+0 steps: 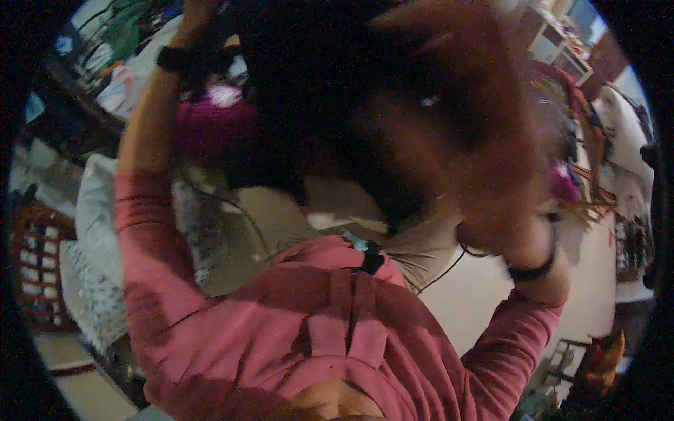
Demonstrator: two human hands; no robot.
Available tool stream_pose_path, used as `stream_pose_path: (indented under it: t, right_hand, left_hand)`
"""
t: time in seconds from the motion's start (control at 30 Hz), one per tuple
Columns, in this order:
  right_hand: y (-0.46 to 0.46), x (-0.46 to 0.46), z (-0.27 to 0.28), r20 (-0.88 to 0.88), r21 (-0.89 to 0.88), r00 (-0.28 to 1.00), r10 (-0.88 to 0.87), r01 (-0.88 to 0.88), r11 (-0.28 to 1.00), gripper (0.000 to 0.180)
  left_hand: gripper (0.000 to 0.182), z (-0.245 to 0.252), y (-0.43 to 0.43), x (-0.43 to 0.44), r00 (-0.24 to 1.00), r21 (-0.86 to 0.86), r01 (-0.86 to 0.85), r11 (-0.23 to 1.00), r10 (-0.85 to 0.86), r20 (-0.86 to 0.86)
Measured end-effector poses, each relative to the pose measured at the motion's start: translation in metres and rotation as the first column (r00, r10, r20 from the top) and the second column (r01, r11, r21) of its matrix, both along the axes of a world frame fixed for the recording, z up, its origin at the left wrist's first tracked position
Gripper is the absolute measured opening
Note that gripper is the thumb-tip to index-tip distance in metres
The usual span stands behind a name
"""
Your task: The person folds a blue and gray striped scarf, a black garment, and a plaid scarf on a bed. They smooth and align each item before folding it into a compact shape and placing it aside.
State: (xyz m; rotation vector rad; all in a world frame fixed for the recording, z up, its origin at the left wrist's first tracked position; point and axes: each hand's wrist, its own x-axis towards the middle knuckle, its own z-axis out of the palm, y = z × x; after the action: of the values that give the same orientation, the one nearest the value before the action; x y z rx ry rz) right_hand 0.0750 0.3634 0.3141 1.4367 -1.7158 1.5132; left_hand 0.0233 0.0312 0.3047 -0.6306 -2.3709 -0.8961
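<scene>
A large black, blurred thing [316,94], perhaps dark cloth, fills the upper middle close to the camera. My right hand [474,137] is a big blur at its right side, near the lens; its fingers and any hold on the black thing are unclear. A dark band circles that wrist. At the top left, my left hand [202,13] is partly cut off by the picture's edge, beside the black thing, its fingers hidden. The left wrist wears a black watch or band [174,59]. Magenta cloth [216,123] lies below and right of the left wrist.
Pale pillows or cushions [97,210] and a reddish-brown slatted basket or crate [42,263] are on the left. Hanging clothes [626,126] line the right, beside a wooden rack [590,179]. A thin dark cord [445,273] passes over the pale floor [463,310].
</scene>
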Motion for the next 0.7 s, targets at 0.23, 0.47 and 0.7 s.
stream_pose_path:
  t: [0.23, 0.47, 0.7]
  right_hand:
    - [-0.089, 0.048, -0.094, 0.322, 0.049, 0.627, 0.709, -0.759, 0.649, 0.046]
    - [-0.108, 0.030, -0.088, 0.019, 0.003, 0.645, 0.764, -0.764, 0.645, 0.040]
    - [-0.071, -0.119, -0.025, 0.026, 0.022, 0.978, 0.206, -0.206, 0.978, 0.057]
  left_hand:
    - [0.056, -0.157, -0.055, 0.133, 0.821, 0.009, -0.426, 0.905, 0.383, 0.424]
    - [0.066, -0.184, -0.063, 0.144, 0.768, 0.031, -0.528, 0.849, 0.462, 0.443]
    - [0.077, -0.129, -0.039, 0.091, 0.919, 0.253, -0.365, 0.896, 0.302, 0.254]
